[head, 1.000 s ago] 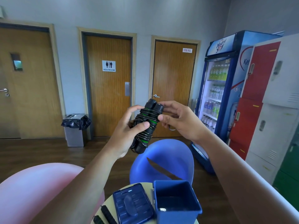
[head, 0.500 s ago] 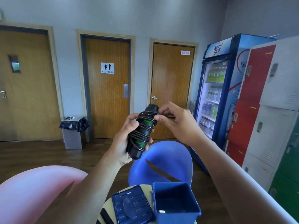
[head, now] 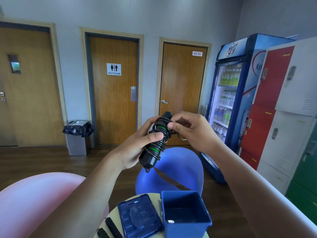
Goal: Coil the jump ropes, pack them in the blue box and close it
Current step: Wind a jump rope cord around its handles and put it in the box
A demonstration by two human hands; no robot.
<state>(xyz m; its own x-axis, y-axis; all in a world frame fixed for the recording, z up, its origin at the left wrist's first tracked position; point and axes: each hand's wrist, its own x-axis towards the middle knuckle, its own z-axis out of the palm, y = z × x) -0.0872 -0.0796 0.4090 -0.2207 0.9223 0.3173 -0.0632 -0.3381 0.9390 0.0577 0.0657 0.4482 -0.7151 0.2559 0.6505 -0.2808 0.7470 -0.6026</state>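
The wound jump rope (head: 151, 156) is held above the tabletop (head: 114, 212), its handles clasped by the left grip (head: 137, 148) and its cord pinched by the right grip (head: 192, 133). The blue box (head: 187, 229) is seen open below, its lid (head: 139, 219) beside it.

Both arms raised in front of chest, hands meeting mid-frame.

Left forearm (head: 89, 191): bare, enters from 7 o'clock, runs up toward 1 o'clock. Left hand (head: 135, 146): wrapped round coiled jump rope (head: 157, 143), thumb (head: 152, 136) laid across its front, fingers curled behind, tips showing at bundle's 11 o'clock.

Right forearm (head: 257, 186): bare, enters from 5 o'clock, runs up toward 11 o'clock. Right hand (head: 193, 133): at 3 o'clock of left hand, back toward camera, thumb and forefinger pinching at bundle's upper part, other fingers curled.
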